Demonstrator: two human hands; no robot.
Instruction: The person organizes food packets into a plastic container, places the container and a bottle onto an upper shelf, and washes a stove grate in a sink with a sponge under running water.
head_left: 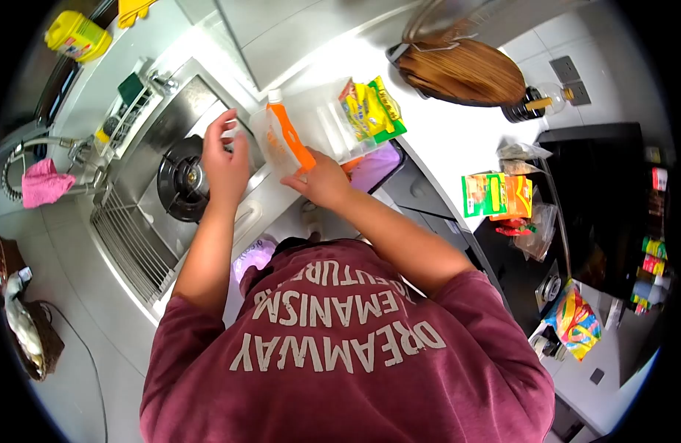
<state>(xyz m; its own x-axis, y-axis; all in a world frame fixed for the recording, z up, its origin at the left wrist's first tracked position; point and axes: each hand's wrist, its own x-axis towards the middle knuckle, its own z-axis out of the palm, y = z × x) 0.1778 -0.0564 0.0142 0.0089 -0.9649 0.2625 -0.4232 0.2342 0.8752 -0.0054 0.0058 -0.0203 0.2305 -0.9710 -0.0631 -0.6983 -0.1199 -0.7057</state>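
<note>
A spouted pouch (285, 131), translucent with an orange strip and a white cap, is held at the right hand (322, 179). The right hand is closed about the pouch's lower end, thumb and fingers at the orange strip; the capped end points away from the hand, tilted to its left. The left hand (226, 159) is raised just left of the pouch and apart from it, with fingers loosely curled and partly spread; nothing is seen in its grasp.

Directly beyond the right hand lies a clear plastic container (315, 103), partly covered by the pouch. Yellow packets (366, 109) are at the container's far right end; whether all of them sit inside cannot be told. To the right of the right hand, near the container, a purple bag (377, 168) shows below counter level.

A gas burner (185, 177) stands immediately left of the left hand. Farther left of that hand, a pink cloth (49, 183) hangs at the faucet. A yellow jug (78, 35) stands beyond and well left of it.

Well right of the right hand, a green packet (482, 194) lies on the counter (436, 136). Beyond and right of the same hand is a brown wooden board (462, 74).
</note>
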